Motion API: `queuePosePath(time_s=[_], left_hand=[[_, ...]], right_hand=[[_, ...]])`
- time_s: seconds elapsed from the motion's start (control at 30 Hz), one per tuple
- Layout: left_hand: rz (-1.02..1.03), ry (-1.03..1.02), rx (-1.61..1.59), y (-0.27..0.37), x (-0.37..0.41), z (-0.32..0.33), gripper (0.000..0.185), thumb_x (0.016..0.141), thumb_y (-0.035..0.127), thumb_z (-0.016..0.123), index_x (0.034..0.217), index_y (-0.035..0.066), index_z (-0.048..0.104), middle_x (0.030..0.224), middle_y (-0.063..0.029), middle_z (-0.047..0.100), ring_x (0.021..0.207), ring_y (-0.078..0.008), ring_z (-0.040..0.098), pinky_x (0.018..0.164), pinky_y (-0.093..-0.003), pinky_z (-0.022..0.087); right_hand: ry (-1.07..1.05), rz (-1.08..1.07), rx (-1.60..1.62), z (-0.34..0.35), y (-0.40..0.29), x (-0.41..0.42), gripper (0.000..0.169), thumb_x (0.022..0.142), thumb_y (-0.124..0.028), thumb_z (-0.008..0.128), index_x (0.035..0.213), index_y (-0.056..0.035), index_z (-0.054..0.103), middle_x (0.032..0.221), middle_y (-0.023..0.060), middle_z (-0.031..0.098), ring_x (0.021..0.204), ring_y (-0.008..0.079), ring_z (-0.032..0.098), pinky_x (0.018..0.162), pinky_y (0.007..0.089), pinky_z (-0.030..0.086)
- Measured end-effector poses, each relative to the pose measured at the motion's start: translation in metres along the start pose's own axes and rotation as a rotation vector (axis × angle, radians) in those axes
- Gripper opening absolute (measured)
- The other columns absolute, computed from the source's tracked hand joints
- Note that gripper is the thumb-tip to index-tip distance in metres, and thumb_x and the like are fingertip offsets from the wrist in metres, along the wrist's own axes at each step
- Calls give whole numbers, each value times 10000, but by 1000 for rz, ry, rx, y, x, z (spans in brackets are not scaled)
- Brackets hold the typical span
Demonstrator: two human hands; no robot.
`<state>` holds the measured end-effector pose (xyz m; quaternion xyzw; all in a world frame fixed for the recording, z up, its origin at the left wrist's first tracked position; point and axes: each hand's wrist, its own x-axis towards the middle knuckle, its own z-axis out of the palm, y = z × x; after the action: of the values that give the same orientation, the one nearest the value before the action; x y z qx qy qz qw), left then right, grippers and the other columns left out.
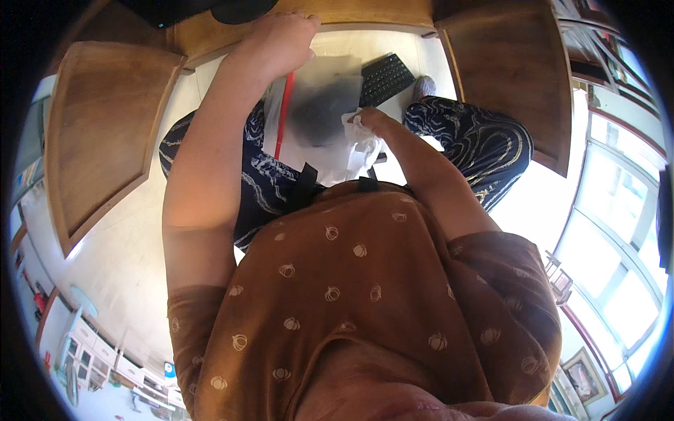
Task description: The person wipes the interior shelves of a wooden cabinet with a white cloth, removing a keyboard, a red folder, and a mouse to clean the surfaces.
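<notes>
A translucent plastic folder point(321, 94) with a red spine strip point(284, 113) is in front of me between my knees. My left hand point(284, 42) is curled at its upper left corner, where the red strip runs up under the hand; the fingertips are hidden. Crumpled white tissue point(360, 134) is bunched in my right hand point(372, 122), against the folder's right edge. A dark shape shows blurred through the folder. Beyond my right hand, a black keyboard point(388, 79) lies at an angle near my grey-socked foot point(424, 87).
Wooden cabinet doors stand swung out on the left point(113, 137) and right point(505, 79). A wooden ledge point(374, 13) crosses ahead, with a black object point(242, 10) on it by my left hand. Pale floor point(121, 231) stretches to the left; windows point(616, 210) are on the right.
</notes>
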<state>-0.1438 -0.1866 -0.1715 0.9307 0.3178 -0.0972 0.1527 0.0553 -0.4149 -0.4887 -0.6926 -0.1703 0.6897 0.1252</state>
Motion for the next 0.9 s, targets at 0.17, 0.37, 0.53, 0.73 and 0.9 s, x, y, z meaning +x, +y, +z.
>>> queuePosePath(time_s=[0.17,0.37,0.53,0.73,0.9], left_hand=[[-15,-61,-39,5,6,-15,572,854,200,670,1375,61,481,1311,-182,568,1194,-342,558,1007,-440,459],[-91,-36,-76,-9,4,5,720,836,271,682,1447,49,371,1342,-204,540,1219,-361,532,1028,-432,439],[-252,347,-326,-20,16,62,895,863,452,662,1509,20,218,1337,-218,546,1278,-336,492,1051,-397,413],[-125,-400,-1554,2,20,94,741,919,536,575,1382,-24,427,1226,-144,619,1097,-243,599,1002,-380,448],[-30,-551,-1748,18,8,134,510,979,427,533,1272,10,546,1196,-109,636,1033,-212,618,953,-361,485]], right_hand=[[120,-521,-1332,-27,-91,-64,313,830,-271,620,1090,-136,730,1306,124,587,1207,315,521,1053,329,385],[297,-517,-483,-29,-142,-182,313,849,-151,663,1156,-99,692,1129,113,678,971,211,644,881,294,496],[199,-714,-118,-36,-136,-258,269,856,-24,672,1124,-37,695,997,48,708,873,105,616,799,240,493],[90,-797,172,-44,-117,-275,260,846,15,672,1101,-24,704,982,13,708,863,76,620,791,225,494],[42,-908,-46,-31,-127,-295,264,842,26,682,1103,-9,704,1039,39,713,924,89,623,856,236,494]])
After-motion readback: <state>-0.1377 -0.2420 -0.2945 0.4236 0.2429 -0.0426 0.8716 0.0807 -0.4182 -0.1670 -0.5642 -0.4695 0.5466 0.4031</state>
